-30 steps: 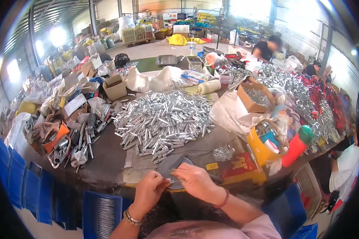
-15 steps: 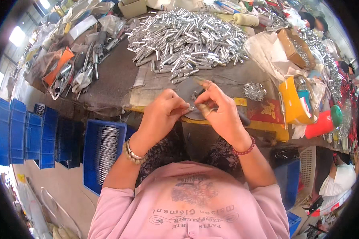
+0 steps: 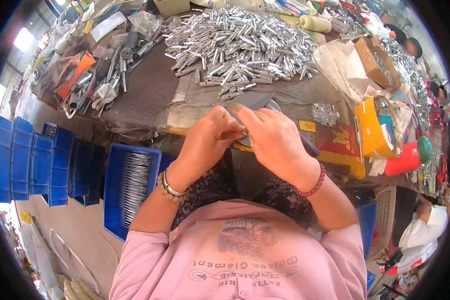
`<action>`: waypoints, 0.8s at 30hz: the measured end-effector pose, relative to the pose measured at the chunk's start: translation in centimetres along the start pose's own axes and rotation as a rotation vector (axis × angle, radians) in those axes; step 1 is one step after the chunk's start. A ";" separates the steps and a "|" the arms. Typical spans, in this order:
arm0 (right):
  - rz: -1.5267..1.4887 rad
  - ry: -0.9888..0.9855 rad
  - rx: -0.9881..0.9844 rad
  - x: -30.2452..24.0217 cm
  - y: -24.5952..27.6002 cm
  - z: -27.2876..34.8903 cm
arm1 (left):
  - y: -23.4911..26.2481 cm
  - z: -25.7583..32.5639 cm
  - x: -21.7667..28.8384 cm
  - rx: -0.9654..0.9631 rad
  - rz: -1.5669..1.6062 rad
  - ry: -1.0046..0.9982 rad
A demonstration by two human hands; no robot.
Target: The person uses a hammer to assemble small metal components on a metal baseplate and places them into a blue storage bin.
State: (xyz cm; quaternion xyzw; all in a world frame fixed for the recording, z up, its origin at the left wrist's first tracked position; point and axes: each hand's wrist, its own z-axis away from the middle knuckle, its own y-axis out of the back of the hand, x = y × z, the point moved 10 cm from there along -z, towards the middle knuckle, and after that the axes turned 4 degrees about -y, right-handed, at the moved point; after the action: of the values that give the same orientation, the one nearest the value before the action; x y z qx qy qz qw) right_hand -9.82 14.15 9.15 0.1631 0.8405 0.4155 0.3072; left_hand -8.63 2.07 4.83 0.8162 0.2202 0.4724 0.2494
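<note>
My left hand [image 3: 209,137] is closed, thumb and fingers pinching a small shiny metal piece [image 3: 244,133] of which only a sliver shows. My right hand [image 3: 276,136] meets it fingertip to fingertip, its fingers curled inward; what they grip, if anything, is hidden. Under and behind the hands lies a dark grey round-edged tool [image 3: 257,100], largely covered, with a dark cylinder [image 3: 309,146] sticking out beside my right wrist. Beyond the hands rises a big heap of short silvery metal tubes [image 3: 240,45]. A smaller pile of small metal pins [image 3: 325,114] lies to the right.
A blue bin [image 3: 157,160] of neatly stacked metal rods stands at lower left, beside stacked blue crates [image 3: 22,160]. Hand tools and an orange piece [image 3: 74,75] crowd the table's left. On its right are a yellow container [image 3: 372,127], a red jar [image 3: 402,159] and a cardboard box [image 3: 375,62].
My right hand has turned and moved in against the left, its fingers folding over; before, its thumb and fingers stood apart from the left hand. The view has shifted slightly.
</note>
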 end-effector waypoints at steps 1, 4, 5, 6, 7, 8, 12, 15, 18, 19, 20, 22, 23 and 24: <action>0.043 0.027 -0.037 -0.7 -0.4 -0.1 | 0.0 -0.1 -0.1 -0.002 -0.050 0.007; 0.077 0.027 -0.072 -0.5 -0.9 0.1 | -0.2 -0.2 -0.8 0.018 0.107 0.060; 0.066 0.003 -0.071 -0.1 -0.8 0.3 | -0.4 -0.1 -1.1 0.016 0.109 0.058; 0.067 0.003 -0.071 0.1 -0.6 0.6 | -0.7 0.0 -1.8 0.013 0.172 0.073; 0.080 -0.037 -0.003 0.9 0.4 1.2 | -0.9 0.1 -2.2 0.009 0.236 0.089; 0.093 -0.077 0.065 1.8 1.5 1.7 | -0.7 0.0 -2.4 0.010 0.236 0.089; 0.259 -0.272 0.105 5.8 4.4 3.4 | -0.9 -0.1 -1.7 -0.067 0.171 0.113; 0.249 -0.295 0.005 7.5 3.0 4.3 | -1.1 0.0 -2.1 -0.071 0.232 0.150; 0.182 -0.338 0.124 6.8 4.1 4.8 | -1.2 0.0 -2.4 -0.072 0.215 0.141; 0.087 -0.348 0.136 6.2 4.4 5.2 | -1.2 0.0 -2.4 -0.074 0.198 0.122; -0.008 -0.357 0.148 5.8 4.6 5.6 | -1.2 0.0 -2.4 -0.073 0.196 0.125; -0.002 -0.296 0.141 4.6 4.6 6.2 | -1.1 -0.2 -2.0 -0.079 0.179 0.123; 0.005 -0.235 0.135 3.7 4.6 6.4 | -1.1 -0.2 -2.1 -0.080 0.178 0.124; 0.003 -0.191 0.214 2.9 5.4 6.5 | -1.1 -0.1 -2.1 -0.076 0.167 0.103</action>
State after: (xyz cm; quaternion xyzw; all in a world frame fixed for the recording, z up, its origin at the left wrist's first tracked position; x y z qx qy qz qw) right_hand -7.70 22.81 9.28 0.2349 0.8467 0.3067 0.3659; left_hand -9.82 1.68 2.84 0.7963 0.1458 0.5409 0.2283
